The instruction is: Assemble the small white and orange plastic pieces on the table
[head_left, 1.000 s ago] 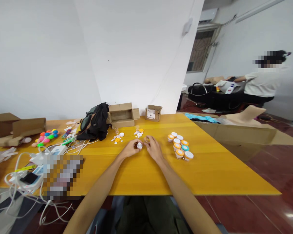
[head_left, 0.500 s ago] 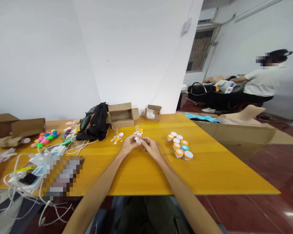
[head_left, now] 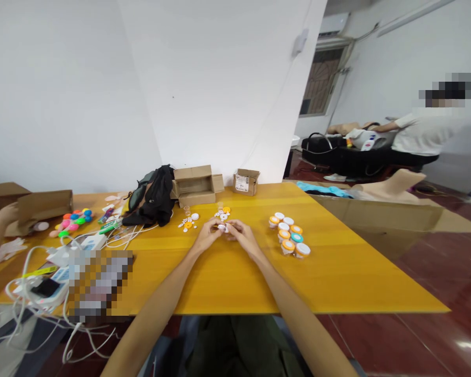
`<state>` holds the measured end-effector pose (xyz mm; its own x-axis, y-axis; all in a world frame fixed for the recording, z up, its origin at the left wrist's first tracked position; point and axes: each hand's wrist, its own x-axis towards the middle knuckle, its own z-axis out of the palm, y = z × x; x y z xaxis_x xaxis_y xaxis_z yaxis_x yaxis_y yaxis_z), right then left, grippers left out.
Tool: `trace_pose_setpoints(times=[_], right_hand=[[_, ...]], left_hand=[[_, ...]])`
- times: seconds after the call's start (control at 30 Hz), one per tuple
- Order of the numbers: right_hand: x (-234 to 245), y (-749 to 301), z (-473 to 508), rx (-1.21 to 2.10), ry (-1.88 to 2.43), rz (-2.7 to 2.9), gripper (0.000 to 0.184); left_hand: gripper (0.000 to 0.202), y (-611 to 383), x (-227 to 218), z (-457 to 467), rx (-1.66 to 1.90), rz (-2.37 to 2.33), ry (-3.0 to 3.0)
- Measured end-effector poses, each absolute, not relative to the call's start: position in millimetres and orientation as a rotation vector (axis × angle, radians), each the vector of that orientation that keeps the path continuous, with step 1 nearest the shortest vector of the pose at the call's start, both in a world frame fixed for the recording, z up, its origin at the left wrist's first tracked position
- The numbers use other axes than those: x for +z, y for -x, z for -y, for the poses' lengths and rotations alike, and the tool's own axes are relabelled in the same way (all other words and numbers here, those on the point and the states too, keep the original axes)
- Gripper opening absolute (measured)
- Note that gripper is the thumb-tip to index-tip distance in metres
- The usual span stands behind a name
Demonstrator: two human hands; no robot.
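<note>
The yellow bench [head_left: 337, 277] carries everything. Open boxes [head_left: 196, 186] and a black bag [head_left: 155, 201] sit at its far edge by the wall, seemingly pushed out of the way of the arms, while cables [head_left: 35, 283] sprawl over the near left corner. A cluster of small jars [head_left: 290, 235], lidded in white, orange and teal, stands tight together just right of the hands, likely grouped there for easy reach. Loose bits [head_left: 222, 212] lie scattered just beyond the hands. The left hand [head_left: 208, 238] and right hand [head_left: 241, 235] meet low over the middle of the bench. Each grip is narrow, with the fingertips of both pinched on one white piece [head_left: 222, 227] between them. It looks too small for one hand to steady alone. Whether that piece is a lid or a tiny jar cannot be made out, since the fingers cover most of it. Whether the hands rest on the bench is also unclear. A blurred patch hides part of the near left clutter. At the far left, another person's hand [head_left: 8, 213] is cut off by the frame and touches a box [head_left: 43, 203].
</note>
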<state>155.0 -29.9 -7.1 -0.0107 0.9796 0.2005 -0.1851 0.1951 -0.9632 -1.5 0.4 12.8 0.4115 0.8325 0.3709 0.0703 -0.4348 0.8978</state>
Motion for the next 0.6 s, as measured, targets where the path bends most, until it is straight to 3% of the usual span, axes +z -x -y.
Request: trace_pose_setpoints(times=[0.17,0.6], right_hand=[[-9.3,-153.5,29.0,1.126,0.941,1.211,0.042],[-7.6,-153.1,30.8,1.046,0.943,1.329,0.037]], left_hand=[[0.008,-0.8,9.0,1.2,1.060,-0.907,-1.888],[0.023,1.9,3.8,-3.0,1.007,-0.823,-1.828]])
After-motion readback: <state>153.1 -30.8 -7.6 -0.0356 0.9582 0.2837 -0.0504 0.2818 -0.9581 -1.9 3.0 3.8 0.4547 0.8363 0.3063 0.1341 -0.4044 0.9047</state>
